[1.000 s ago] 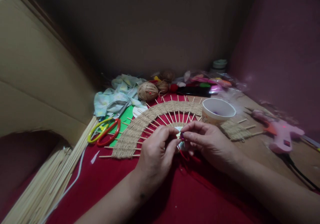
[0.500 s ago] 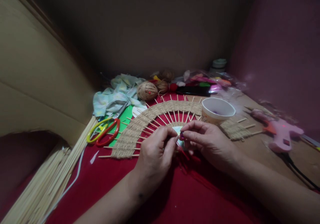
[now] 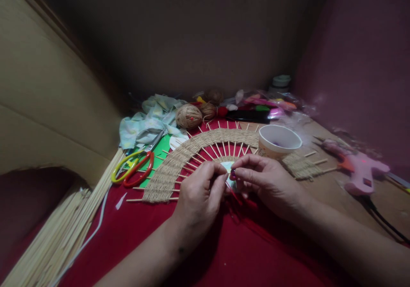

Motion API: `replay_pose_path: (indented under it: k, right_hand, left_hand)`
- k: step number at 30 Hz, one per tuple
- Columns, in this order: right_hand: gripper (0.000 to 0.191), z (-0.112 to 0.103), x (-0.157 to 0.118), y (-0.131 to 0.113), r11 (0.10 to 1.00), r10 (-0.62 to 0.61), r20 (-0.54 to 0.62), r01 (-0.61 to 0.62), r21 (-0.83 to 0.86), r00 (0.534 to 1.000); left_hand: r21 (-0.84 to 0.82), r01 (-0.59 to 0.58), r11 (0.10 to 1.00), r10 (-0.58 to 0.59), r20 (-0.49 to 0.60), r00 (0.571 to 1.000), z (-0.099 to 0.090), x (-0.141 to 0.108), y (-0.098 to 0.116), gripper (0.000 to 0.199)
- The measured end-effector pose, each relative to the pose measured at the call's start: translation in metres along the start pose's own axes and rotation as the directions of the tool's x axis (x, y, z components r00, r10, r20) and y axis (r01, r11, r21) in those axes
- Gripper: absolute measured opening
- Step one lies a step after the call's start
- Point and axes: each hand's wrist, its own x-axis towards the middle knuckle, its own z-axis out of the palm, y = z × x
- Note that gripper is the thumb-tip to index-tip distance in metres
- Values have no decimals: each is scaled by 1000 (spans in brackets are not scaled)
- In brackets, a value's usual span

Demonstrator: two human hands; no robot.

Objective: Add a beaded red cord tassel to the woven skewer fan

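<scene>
My right hand [image 3: 265, 178] is closed in a pinch on a small, shiny dark purple bead [image 3: 233, 174]. Facing it, my left hand [image 3: 203, 188] has thumb and forefinger pressed together almost against the bead. Strands of red thread [image 3: 235, 195] run down from the left fingertips; the pinched end is too small to see clearly. Behind both hands lies a fan-shaped weave of jute twine on thin sticks [image 3: 163, 178], its small inner arch partly covered by my fingers. A paper cup [image 3: 272, 149] with something dark purple inside stands just beyond my right hand.
Scissors [image 3: 137, 169] with yellow and red handles lie at left, near a bundle of sticks [image 3: 64, 231] and a white cord. Jute balls [image 3: 188, 116] and a patterned cloth [image 3: 150, 120] sit behind. At right are a small woven piece [image 3: 303, 166] and a pink glue gun [image 3: 365, 171].
The bead has turned or shifted very slightly in my right fingers. Both hands otherwise keep nearly the same place and grip.
</scene>
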Motion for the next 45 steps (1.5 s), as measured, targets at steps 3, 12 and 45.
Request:
replay_pose_path:
  k: [3,12,45]
  right_hand:
    - [16,0,0,0,1000,2,-5,-2,2,1000]
    - [17,-1,0,2,1000,2,4,-2,-2,1000]
    - [24,-1,-1,3,998,-42,86,38,47,995]
  left_hand:
    - [-5,1,1000,-1,-3,1000,0,0,0,12]
    - [-8,7,1000,-7,14,1000,1,1,-2,12]
    - [9,-122,993,122,23,992,-3,4,-2,13]
